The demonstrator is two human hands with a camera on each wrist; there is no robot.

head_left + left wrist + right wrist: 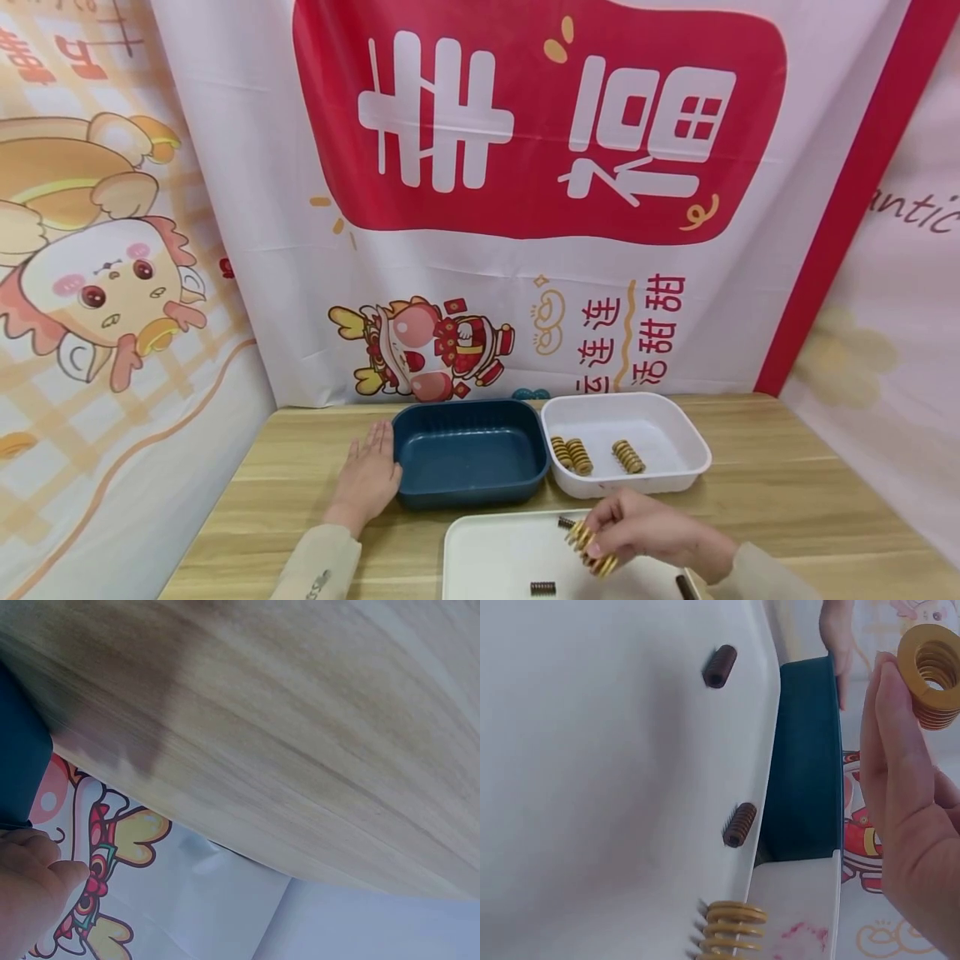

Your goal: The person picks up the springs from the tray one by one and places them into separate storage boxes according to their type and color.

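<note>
My right hand point(637, 529) pinches a yellow coil spring point(934, 679) between thumb and fingers, above the white tray point(480, 533). Below it, another yellow spring point(731, 930) lies on the tray in the right wrist view. Small dark coil springs point(543, 588) lie on the same tray, one point(740, 825) near its rim. With fingers extended, my left hand point(367, 479) rests against the left side of a dark blue bin point(472, 492). Only part of that hand and a corner of the bin show in the left wrist view.
A white bin point(637, 483) stands right of the blue one, touching it, with three yellow springs point(628, 457) inside. The wooden table point(247, 500) ends at a printed cloth point(525, 258) behind the bins. More printed cloth hangs on both sides.
</note>
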